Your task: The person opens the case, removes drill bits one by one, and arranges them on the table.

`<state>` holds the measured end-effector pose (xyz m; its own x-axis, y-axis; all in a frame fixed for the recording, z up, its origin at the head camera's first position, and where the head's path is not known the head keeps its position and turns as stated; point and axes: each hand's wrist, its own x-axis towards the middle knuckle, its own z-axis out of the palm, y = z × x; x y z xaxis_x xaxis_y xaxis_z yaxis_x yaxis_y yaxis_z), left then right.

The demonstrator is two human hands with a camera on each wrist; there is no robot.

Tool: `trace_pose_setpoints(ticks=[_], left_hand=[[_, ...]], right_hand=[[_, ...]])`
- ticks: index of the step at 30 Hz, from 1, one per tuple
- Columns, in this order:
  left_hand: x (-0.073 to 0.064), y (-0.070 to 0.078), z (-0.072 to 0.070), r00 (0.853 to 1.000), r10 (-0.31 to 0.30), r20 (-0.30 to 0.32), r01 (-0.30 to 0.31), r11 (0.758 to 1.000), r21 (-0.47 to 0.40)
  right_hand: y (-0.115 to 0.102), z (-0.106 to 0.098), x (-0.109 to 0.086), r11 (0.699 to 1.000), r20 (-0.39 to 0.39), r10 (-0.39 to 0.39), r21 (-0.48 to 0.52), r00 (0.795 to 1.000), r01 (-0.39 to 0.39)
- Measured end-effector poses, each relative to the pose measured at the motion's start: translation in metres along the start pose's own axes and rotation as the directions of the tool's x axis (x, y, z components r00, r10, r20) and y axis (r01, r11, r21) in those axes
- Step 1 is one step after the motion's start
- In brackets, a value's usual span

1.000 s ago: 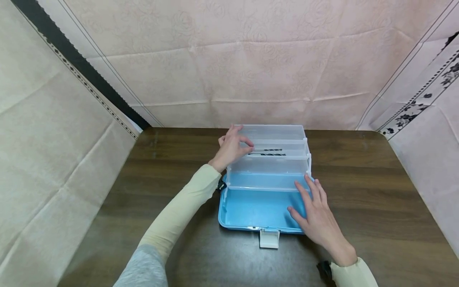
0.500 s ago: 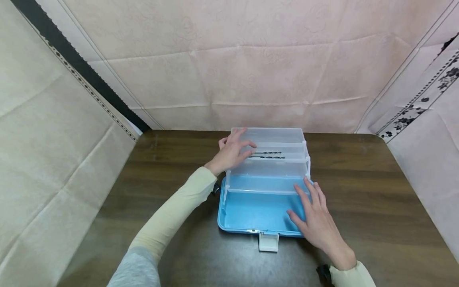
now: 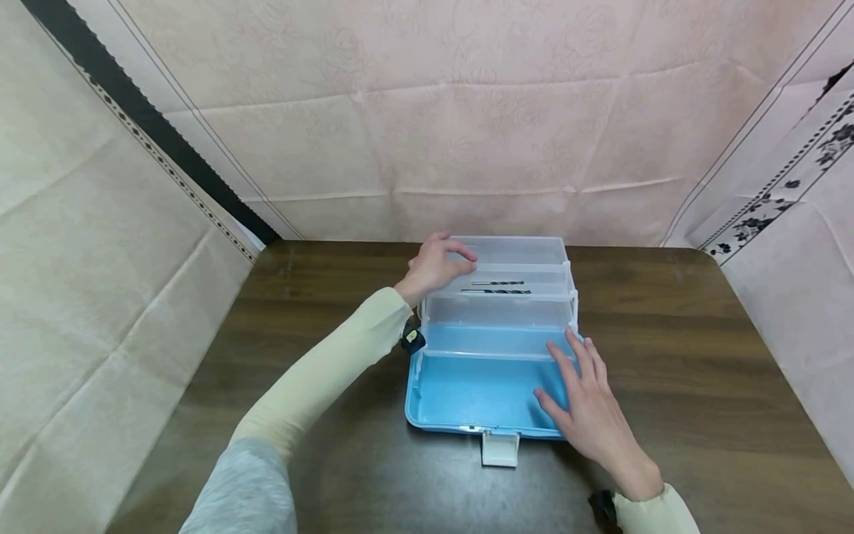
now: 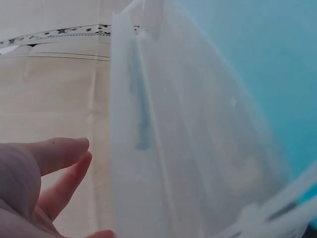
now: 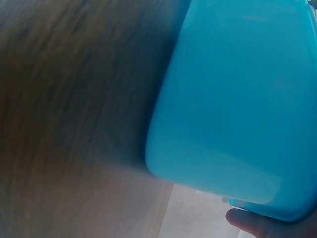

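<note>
A blue plastic toolbox (image 3: pixel 480 397) lies open, with clear trays (image 3: pixel 497 311) stepped up toward the back. Two drill bits (image 3: pixel 497 291) lie side by side in one of the upper trays. My left hand (image 3: pixel 437 263) is over the left end of the top trays, thumb and forefinger bent toward each other; the left wrist view shows nothing between those fingertips. At the toolbox's right side, my right hand (image 3: pixel 594 411) has its fingers spread and fairly straight along the rim. The right wrist view shows the blue outer wall (image 5: pixel 233 114) and a thumb (image 5: pixel 247 220) near its edge.
A white latch (image 3: pixel 500 449) hangs from the toolbox's front edge. The box stands on a dark wooden table (image 3: pixel 680 386), close to its back edge. Pale patterned cloth (image 3: pixel 467 133) rises behind and at both sides.
My left hand dipped toward the drill bits, then rose and moved back a little from them. The right hand stays at the toolbox's side, and the bits remain in the tray.
</note>
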<state>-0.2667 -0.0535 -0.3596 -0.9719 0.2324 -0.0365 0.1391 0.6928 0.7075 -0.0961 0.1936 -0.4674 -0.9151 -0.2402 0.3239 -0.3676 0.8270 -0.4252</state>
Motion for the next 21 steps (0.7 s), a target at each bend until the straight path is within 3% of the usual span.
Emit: trace_pose_setpoints(ticks=[4,12,21], left_hand=[[0.003,-0.002,0.008,0.999,-0.037,-0.005,0.037,0.999,0.004],[0.000,0.000,0.018,0.999,0.026,-0.044,-0.022,0.996,0.089],[-0.002,0.000,0.019,0.998,0.034,-0.044,-0.028,0.992,0.119]], right_hand=[[0.001,0.000,0.000,1.000,-0.004,0.000,0.004,1.000,0.000],[0.001,-0.001,0.000,1.000,-0.002,0.005,-0.004,1.000,-0.005],[0.001,0.000,0.000,1.000,0.006,0.012,-0.002,1.000,-0.011]])
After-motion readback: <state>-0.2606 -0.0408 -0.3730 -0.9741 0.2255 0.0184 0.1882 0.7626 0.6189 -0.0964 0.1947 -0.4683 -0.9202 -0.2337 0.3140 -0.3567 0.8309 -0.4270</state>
